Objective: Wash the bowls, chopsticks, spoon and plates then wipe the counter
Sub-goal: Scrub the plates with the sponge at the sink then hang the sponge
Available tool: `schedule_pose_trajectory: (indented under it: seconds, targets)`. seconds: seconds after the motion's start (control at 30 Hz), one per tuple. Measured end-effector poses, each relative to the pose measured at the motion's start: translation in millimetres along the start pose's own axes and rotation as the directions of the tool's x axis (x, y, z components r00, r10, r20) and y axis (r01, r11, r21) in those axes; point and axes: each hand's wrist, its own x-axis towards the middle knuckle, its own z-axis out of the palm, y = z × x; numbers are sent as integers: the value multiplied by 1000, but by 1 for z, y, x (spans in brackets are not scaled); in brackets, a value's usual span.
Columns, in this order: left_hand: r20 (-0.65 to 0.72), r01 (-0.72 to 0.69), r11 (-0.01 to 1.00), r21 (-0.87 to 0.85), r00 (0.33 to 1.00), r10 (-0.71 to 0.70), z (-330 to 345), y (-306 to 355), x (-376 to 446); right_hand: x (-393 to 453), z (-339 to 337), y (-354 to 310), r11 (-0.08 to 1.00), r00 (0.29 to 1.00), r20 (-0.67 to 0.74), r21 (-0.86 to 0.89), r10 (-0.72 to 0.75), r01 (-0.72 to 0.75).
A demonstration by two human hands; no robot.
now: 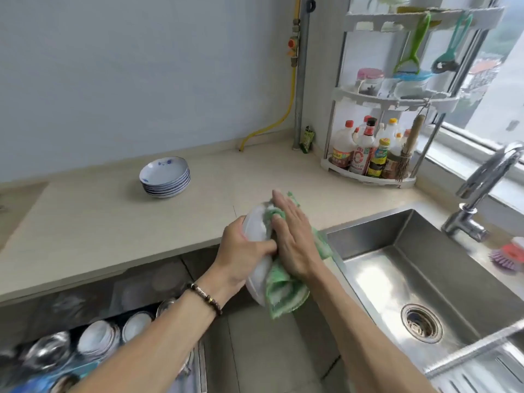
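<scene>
My left hand (243, 253) grips a white plate (256, 225) by its rim and holds it on edge in front of the counter's front edge. My right hand (295, 236) lies flat, fingers straight, and presses a green cloth (280, 290) against the plate's face. The cloth hangs down below the plate. A stack of several white plates with blue patterns (166, 177) stands on the beige counter (99, 217) at the back left.
A steel sink (402, 268) with a drain and a tap (482, 188) lies to the right. A corner rack (391, 97) holds sauce bottles and hanging tools. A pink brush (507, 255) lies by the sink. Below left, an open drawer (93, 341) holds bowls.
</scene>
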Motion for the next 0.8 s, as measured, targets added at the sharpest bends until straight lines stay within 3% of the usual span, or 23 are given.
schedule_pose_trajectory:
  seconds: [0.1,0.13,0.23,0.3,0.43,0.57,0.63,0.7,0.8]
  targets:
    - [-46,-23,999,45,999,25,-57,-9,-24,-1,37,-14,975,986,-20,153,165,-160]
    - [-65,-20,999,35,998,22,-77,-12,-32,-5,57,-28,979,987,-22,136,157,-152]
    - [-66,-14,1000,-3,998,14,-131,-22,-48,-31,120,-76,996,997,13,52,-72,72]
    - [-63,-23,999,24,998,25,-166,-25,-62,-35,144,-81,992,994,58,94,-93,88]
    - [-77,-40,990,134,996,50,-226,-33,-88,-30,177,-73,950,971,142,221,193,-221]
    - [-164,-37,963,266,983,83,-269,-55,-100,-27,224,-80,812,839,312,254,446,-526]
    - [-163,-62,900,431,976,145,-283,-71,-104,-26,253,-88,632,715,390,338,581,-698]
    - [-139,-63,774,630,971,192,-297,-93,-105,-26,286,-96,467,617,447,407,647,-785]
    - [-12,-103,460,882,971,239,-324,-127,-107,-30,330,-94,373,545,523,404,655,-835]
